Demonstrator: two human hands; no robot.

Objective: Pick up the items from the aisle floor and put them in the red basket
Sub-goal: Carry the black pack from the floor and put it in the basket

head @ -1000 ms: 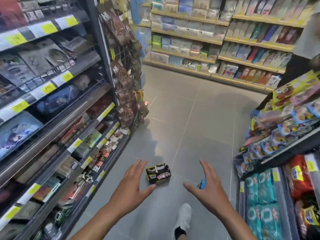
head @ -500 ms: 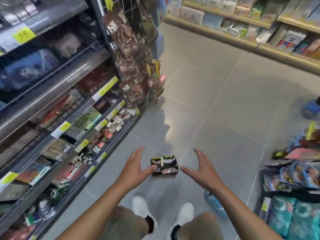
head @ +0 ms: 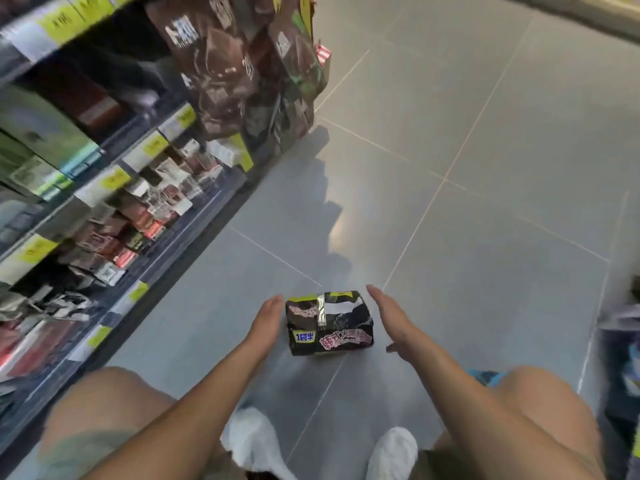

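Observation:
A black foil multipack [head: 329,323] with pink lettering and a blue label lies on the grey tiled aisle floor [head: 467,220], just in front of my knees. My left hand [head: 266,320] is flat and open right at the pack's left side. My right hand [head: 391,318] is open too, a small gap off the pack's right side. Neither hand is closed around it. A blue item [head: 485,375] peeks out behind my right knee. No red basket is in view.
Shelves of small packs with yellow price tags [head: 114,202] run along the left. Brown hanging packets [head: 235,74] fill the shelf end. A second shelf edge [head: 623,341] sits at the right. My white shoes [head: 256,441] are below the pack.
I have crouched lower and the view has tilted down. Both hands have closed in on the pack from either side, fingers now straight along its sides.

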